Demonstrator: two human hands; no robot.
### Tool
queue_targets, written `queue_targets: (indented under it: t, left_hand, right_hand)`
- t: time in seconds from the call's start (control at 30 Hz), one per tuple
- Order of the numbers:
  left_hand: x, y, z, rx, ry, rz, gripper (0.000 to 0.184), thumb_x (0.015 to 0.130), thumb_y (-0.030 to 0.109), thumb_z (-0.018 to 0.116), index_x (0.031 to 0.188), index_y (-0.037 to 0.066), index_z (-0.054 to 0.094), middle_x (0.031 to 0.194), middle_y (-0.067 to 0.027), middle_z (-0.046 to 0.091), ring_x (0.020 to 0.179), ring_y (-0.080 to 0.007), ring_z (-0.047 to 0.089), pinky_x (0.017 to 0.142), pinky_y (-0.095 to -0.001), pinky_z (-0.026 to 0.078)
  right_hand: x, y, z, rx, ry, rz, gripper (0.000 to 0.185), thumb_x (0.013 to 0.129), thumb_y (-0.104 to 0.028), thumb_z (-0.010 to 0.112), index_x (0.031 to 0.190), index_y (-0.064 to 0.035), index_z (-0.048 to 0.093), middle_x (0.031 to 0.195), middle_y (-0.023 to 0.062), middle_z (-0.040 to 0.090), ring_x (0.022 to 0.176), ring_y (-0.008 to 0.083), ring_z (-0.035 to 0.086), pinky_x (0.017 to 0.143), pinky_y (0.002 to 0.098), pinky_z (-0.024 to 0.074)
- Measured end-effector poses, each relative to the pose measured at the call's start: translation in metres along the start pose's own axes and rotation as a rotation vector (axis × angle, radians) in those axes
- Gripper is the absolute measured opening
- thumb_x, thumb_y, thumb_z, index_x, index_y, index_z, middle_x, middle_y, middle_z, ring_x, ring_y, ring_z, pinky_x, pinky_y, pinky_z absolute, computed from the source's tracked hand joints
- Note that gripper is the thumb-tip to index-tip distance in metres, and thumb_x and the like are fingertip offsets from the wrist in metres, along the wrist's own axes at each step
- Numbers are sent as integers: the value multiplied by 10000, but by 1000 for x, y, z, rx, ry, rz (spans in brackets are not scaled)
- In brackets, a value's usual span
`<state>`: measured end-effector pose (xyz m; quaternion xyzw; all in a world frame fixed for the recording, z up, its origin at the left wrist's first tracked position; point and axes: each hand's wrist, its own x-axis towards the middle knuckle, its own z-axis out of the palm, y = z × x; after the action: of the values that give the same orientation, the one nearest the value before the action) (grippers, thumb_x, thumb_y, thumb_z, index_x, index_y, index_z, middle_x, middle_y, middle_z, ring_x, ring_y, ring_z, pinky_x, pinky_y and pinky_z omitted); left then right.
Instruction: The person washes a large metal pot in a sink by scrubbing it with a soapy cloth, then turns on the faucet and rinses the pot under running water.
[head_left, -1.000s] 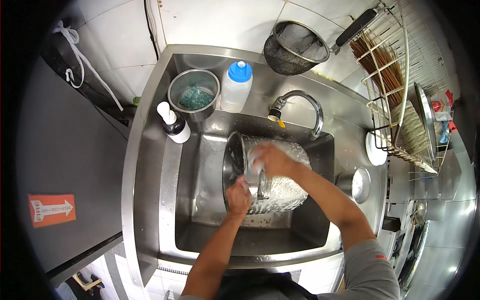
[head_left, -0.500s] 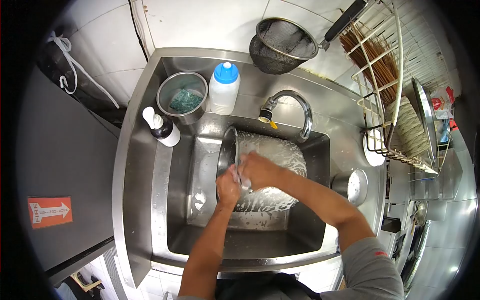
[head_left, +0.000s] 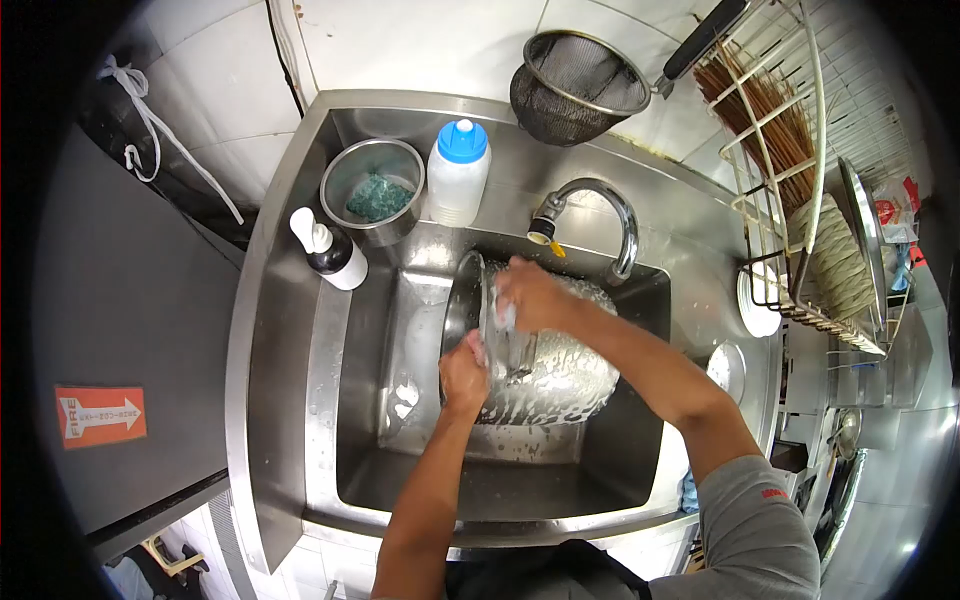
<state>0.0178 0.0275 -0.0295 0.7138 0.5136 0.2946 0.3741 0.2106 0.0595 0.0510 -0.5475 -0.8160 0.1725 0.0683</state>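
A large metal pot [head_left: 560,370] streaked with suds lies on its side in the sink basin [head_left: 400,480], its mouth facing left. My left hand [head_left: 464,376] is closed around the near part of its rim. On the upper side of the pot, just behind the rim, my right hand [head_left: 535,296] presses with bent fingers. Something whitish shows under those fingers, too blurred to name. Between the two hands, a handle [head_left: 522,352] sticks out from the pot's wall.
Behind the basin stand a steel container [head_left: 330,195] with a green scouring pad [head_left: 378,199], a blue-capped bottle [head_left: 458,180] and a pump bottle [head_left: 338,262]. The faucet [head_left: 622,225] arches over the back edge. A mesh strainer [head_left: 570,95] and wire rack [head_left: 800,250] are at upper right.
My right hand has slid up and away along the pot's side, apart from my left hand, uncovering the handle. My left hand stays at the rim. The whole view has shifted slightly.
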Motion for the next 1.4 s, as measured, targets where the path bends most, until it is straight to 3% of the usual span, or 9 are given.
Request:
queue_targets:
  t: [0.17, 0.27, 0.5, 0.63, 0.73, 0.97, 1.2, 1.33, 1.4]
  left_hand:
    - [-13, -4, -3, -52, 15, 23, 339, 1008, 207, 415, 844, 4, 632, 602, -205, 539, 552, -381, 554, 533, -434, 423]
    - [-3, -6, 2, 51, -51, 4, 332, 1008, 201, 417, 859, 2, 637, 624, -209, 564, 569, -371, 577, 545, -424, 440]
    - [-18, 0, -7, -120, -3, 56, 357, 1016, 210, 399, 853, -2, 635, 612, -196, 554, 567, -363, 569, 547, -410, 441]
    - [-6, 5, -6, -48, -11, 7, 362, 1000, 209, 411, 821, -18, 629, 703, -267, 603, 664, -456, 606, 570, -503, 469]
    - [-9, 2, -5, -48, -34, -19, 347, 995, 189, 421, 807, -25, 619, 708, -265, 605, 670, -452, 605, 566, -503, 465]
    - [-1, -3, 0, 26, -23, 53, 326, 993, 166, 437, 788, -20, 610, 658, -225, 601, 588, -377, 611, 523, -436, 443]
    - [-20, 1, -14, -63, -118, -91, 349, 1008, 197, 425, 810, -22, 612, 616, -182, 597, 581, -307, 632, 526, -400, 441]
    - [-3, 9, -10, -223, -127, -113, 401, 1034, 256, 382, 766, 8, 548, 574, -25, 476, 528, -153, 396, 510, -342, 376]
    - [-10, 8, -12, -1260, -166, -597, 427, 1040, 267, 399, 819, -40, 598, 591, 31, 432, 556, -85, 359, 487, -286, 337]
  right_hand:
    - [-10, -24, 14, 261, -70, -382, 107, 537, -98, 724, 578, -162, 650, 757, 4, 581, 887, 249, 537, 804, 387, 430]
    - [1, 33, 1, 106, 113, 31, 115, 537, -111, 732, 576, -180, 649, 753, -8, 578, 861, 247, 546, 788, 387, 438]
    - [-3, -5, 17, 176, -84, -264, 142, 485, -138, 746, 602, -166, 670, 786, 27, 589, 872, 271, 556, 736, 384, 460]
    - [3, 36, 21, 159, 155, 192, 179, 453, -144, 736, 623, -167, 684, 805, 37, 616, 844, 293, 559, 773, 387, 474]
    - [-5, -31, 18, 189, -124, -233, 174, 520, -77, 706, 654, -183, 675, 824, 13, 605, 861, 255, 568, 891, 405, 419]
    - [-6, -20, 24, 261, 279, -3, 186, 545, -48, 675, 714, -124, 661, 843, 50, 593, 834, 270, 555, 850, 407, 437]
    - [-3, 0, 36, 114, 83, -49, 93, 572, -143, 689, 646, -164, 638, 788, 54, 602, 842, 280, 558, 743, 405, 457]
    - [-3, -22, 31, 109, -79, 1, 95, 584, -94, 686, 662, -136, 652, 787, 71, 621, 887, 292, 578, 828, 408, 456]
    - [-30, -70, 53, 53, -95, -136, 135, 545, -89, 694, 674, -120, 668, 817, 61, 635, 973, 285, 571, 848, 423, 455]
